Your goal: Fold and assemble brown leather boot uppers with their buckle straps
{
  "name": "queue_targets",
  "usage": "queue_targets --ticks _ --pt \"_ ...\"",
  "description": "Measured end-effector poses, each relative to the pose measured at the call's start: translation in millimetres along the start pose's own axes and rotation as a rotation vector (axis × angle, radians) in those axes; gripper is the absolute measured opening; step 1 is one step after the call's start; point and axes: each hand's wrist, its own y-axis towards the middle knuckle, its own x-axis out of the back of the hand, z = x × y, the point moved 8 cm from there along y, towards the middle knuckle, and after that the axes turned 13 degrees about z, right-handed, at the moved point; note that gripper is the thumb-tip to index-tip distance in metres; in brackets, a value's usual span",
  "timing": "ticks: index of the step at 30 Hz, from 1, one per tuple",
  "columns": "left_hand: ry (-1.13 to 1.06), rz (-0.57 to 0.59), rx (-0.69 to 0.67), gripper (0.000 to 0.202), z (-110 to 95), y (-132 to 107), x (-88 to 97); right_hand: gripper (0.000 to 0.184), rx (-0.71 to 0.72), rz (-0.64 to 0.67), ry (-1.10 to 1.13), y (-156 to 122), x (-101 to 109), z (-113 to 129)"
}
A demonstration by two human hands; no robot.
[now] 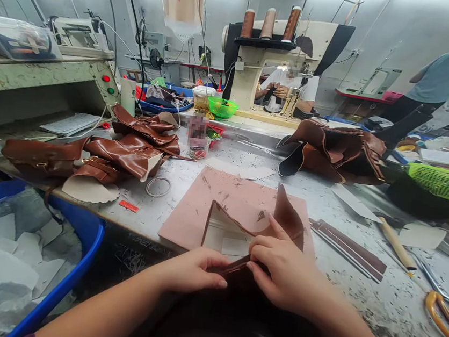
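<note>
At bench (379, 308) edge, left hand (196, 271) and right hand (283, 275) side by side, both pinched on leather piece (287, 218).

A leather-goods sewing workshop: an industrial sewing machine (260, 64), thread spools (268, 23), and brown leather pieces (129, 147).

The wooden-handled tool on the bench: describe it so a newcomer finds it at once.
Start at the pink board on the grey workbench and look right, past the flat dark strips. The wooden-handled tool lies slanted there, a pale round stick, unlike the orange-handled scissors nearer the edge.
</note>
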Motion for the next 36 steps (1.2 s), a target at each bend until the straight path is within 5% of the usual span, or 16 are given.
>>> queue_targets --ticks 2,5,9,12,19,23,25,29,36 --pt "0.072 0.051 -0.035 0.029 -8.6 5.5 -2.8 0.017 -0.001 -0.013 -0.003 1.8 -1.2 3.4" --pt "0.232 -0.027 0.004 0.014 -7.7 18.8 4.8 0.015 0.030 -0.072 -0.081 -0.2 -1.3 11.8" --pt "0.141 -0.161 0.029 0.032 -3.3 32.4 14.6 0.005 -0.009 -0.449 -0.168 -26.6 11.9 11.0" --pt "0.127 -0.142 0.043 0.031 -9.3 35.7 7.4 0.006 -0.039 -0.698 -0.098 -52.0 11.9 4.5" --pt "0.471 -0.093 0.061 0.014 -27.5 30.9 -13.8 0.007 -0.094 -0.636 -0.088 -55.4 10.9 0.2" --pt "0.378 -0.062 0.236 0.016 -8.5 24.6 -9.7 0.011 -0.137 -0.944 0.101 -90.4 34.3 -27.2" --pt "0.269 -0.036 0.254 0.013 -2.6 22.8 -10.9 0.011 -0.253 -0.873 0.243 -93.1 30.1 -50.2" --pt "0.198 -0.027 0.111 0.016 -12.2 26.9 -15.1 0.018 -0.222 -0.369 0.615 -62.9 -8.2 -61.7" --pt "0.164 0.014 0.106 0.017 -10.9 34.1 -19.0 0.033 -0.168 -0.352 1.030 -51.5 -28.4 -61.8"
